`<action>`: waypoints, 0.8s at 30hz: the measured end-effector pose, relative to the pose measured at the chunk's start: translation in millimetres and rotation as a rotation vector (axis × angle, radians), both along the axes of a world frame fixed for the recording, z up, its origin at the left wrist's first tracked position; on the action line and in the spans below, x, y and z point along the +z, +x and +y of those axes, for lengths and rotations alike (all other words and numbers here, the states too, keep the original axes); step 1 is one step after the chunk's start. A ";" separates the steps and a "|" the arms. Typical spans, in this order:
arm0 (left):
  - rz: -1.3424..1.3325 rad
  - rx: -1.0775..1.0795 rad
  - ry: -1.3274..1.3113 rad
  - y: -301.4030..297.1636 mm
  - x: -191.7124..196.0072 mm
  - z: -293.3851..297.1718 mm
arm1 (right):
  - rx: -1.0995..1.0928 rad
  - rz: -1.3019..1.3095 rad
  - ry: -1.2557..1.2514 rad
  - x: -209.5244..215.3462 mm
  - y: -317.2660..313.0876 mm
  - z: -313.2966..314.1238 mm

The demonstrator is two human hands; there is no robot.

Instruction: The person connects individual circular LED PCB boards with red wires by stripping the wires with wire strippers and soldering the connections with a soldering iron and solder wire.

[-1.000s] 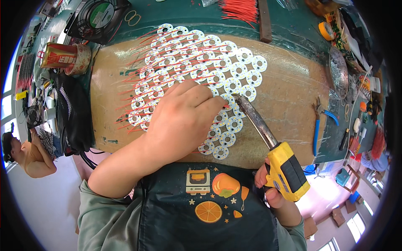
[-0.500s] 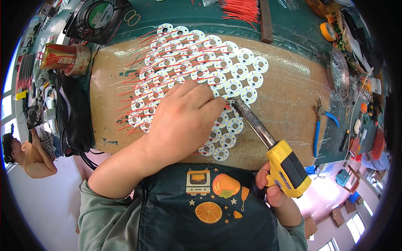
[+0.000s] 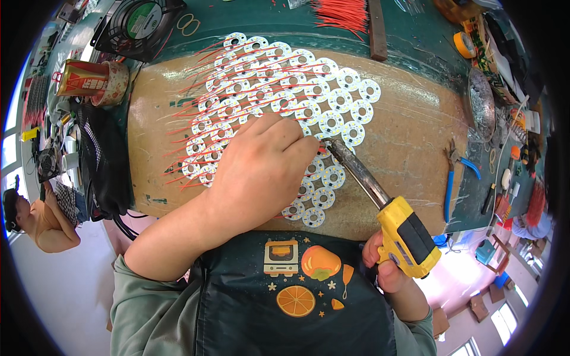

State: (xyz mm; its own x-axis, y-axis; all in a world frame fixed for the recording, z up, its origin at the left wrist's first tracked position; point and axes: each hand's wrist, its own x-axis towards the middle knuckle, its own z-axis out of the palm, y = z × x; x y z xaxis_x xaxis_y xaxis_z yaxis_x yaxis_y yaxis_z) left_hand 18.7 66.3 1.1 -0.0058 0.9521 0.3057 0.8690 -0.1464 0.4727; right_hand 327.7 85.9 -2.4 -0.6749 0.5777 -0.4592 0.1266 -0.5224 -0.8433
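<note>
Several white ring-shaped LED boards lie in tilted rows on a brown board, many with thin red wires reaching out to the left. Over the middle of them rests my left hand, closed, its fingertips pinching a short red wire whose end shows beside the thumb. In my right hand is a yellow and black soldering gun. Its dark metal tip touches or nearly touches the ring board by my left fingertips; the exact contact is too small to tell.
The brown board lies on a green bench. Blue-handled cutters and a metal dish are at the right. A bundle of red wires lies at the back beside a dark bar. A fan stands back left; another person sits far left.
Both hands stay almost where they were. The soldering gun and its tip have shifted very slightly up and left by my left fingertips.
</note>
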 end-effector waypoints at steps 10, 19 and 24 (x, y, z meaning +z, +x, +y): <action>-0.019 0.014 0.018 1.1 -1.6 0.2 | -0.084 0.031 -0.038 10.2 -12.9 0.7; -0.040 0.042 0.055 2.5 2.7 -0.8 | -0.098 0.058 -0.048 6.6 -5.2 -0.9; -0.062 0.000 -0.013 5.1 10.1 -6.9 | -0.084 0.056 -0.016 3.5 1.8 -3.1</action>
